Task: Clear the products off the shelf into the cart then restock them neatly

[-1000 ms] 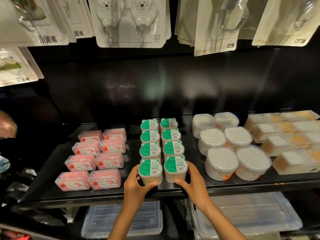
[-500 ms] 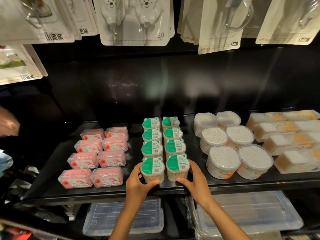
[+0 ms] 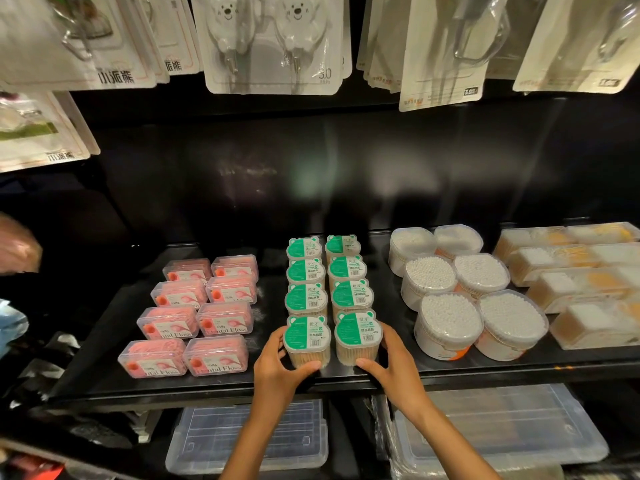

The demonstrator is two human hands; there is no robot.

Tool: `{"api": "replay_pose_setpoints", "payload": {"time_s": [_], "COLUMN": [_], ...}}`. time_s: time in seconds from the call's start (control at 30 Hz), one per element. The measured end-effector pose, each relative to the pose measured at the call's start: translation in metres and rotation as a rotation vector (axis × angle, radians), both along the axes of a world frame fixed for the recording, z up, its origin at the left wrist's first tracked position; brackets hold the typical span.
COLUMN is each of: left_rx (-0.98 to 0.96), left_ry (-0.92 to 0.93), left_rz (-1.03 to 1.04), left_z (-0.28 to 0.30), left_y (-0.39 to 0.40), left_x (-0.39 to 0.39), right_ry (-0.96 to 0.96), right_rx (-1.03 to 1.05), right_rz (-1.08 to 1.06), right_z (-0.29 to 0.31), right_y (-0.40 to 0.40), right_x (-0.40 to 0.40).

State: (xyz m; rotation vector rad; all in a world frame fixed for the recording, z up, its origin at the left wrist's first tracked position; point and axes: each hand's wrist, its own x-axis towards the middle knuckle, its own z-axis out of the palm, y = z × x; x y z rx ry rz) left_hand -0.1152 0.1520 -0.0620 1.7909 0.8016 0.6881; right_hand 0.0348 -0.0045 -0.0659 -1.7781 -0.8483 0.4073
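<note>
- The left hand (image 3: 277, 367) curls round the front left toothpick box (image 3: 306, 341): its thumb lies along the foot of the box and its fingers wrap the left side.
- The right hand (image 3: 393, 363) does the same to the front right toothpick box (image 3: 358, 337), thumb at the base and fingers curved against the right wall.
- Both green-lidded boxes stand upright at the front edge of the black shelf (image 3: 104, 344), just beside each other with a narrow gap between.
- Behind them the remaining toothpick boxes (image 3: 325, 271) run back in two straight columns, four deep counting the held pair.
- To the left, well apart from the columns, pink dental floss boxes (image 3: 194, 317) lie in two columns of four.
- To the right stand round tubs of cotton swabs (image 3: 464, 292), and past those, long clear boxes of swabs (image 3: 585, 285) reach the right edge.
- Above the shelf hang carded hooks (image 3: 270, 43), two of them with bear faces.
- Below the shelf sit clear plastic bins (image 3: 249, 436) with lids on.
- At the far left edge a blurred hand of another person (image 3: 17, 247) shows; its grip cannot be told.
</note>
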Motion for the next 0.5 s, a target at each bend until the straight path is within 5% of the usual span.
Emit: {"api": "replay_pose_setpoints", "payload": {"time_s": [0.5], "left_rx": [0.038], "left_ry": [-0.011], "left_rz": [-0.021], "left_z": [0.0031], "left_y": [-0.0003], "left_x": [-0.001], "right_ry": [-0.031], "right_rx": [-0.021], "right_rz": [-0.01], "right_z": [0.0039], "right_y": [-0.0013], "right_x": [-0.0041]}}
